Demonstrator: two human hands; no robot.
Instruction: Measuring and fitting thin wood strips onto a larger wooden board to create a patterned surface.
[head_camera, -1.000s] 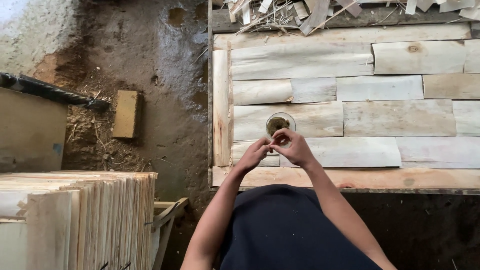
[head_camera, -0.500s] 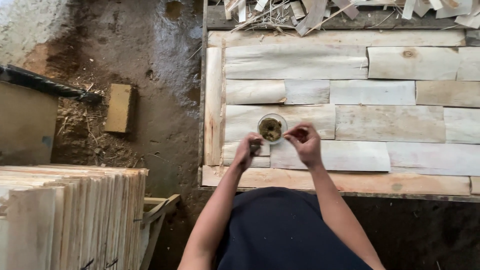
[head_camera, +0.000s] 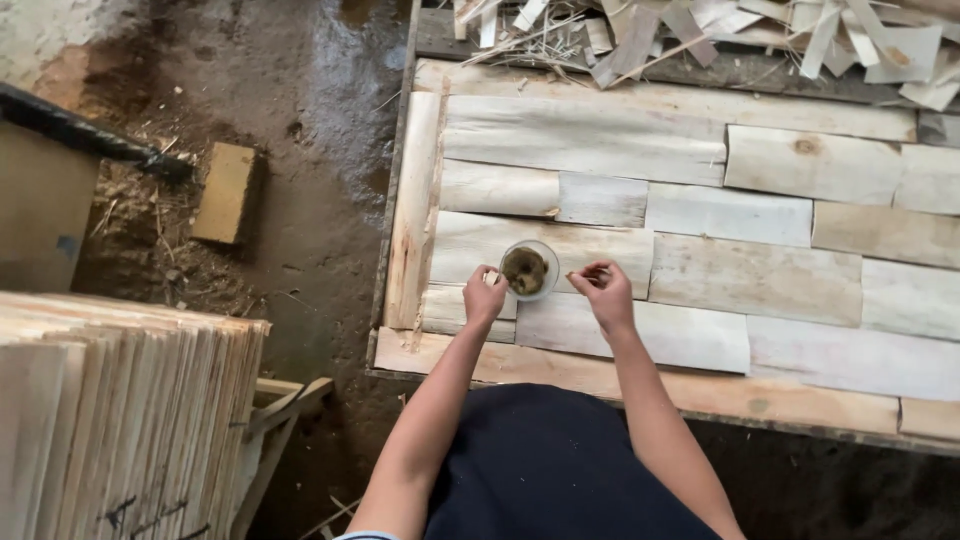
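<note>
At the lower left of the frame a stack of thin wood sheets (head_camera: 120, 420) is seen on edge, and beside it a small wooden frame (head_camera: 275, 400) stands on the dirt floor (head_camera: 310, 150). Above, in the upper left, a dark pipe (head_camera: 90, 140) and a small wooden block (head_camera: 226, 192) are lying on the ground.

In the middle and right part a work table (head_camera: 640, 380) is covered with pale veneer strips (head_camera: 760, 280), laid side by side in rows. Near the centre a small round cup (head_camera: 527, 270) with dark brownish content is placed on the strips.

The left hand (head_camera: 485, 297) is closed loosely, and its fingers are touching the left rim of the cup. Whether something is held in it cannot be told. The right hand (head_camera: 606, 292) is found just to the right of the cup, not touching it; its fingertips are pinched together on a small thin piece (head_camera: 578, 274), which is too small to be identified.

At the upper right edge a heap of wood scraps (head_camera: 720, 40) is lying behind the table.
</note>
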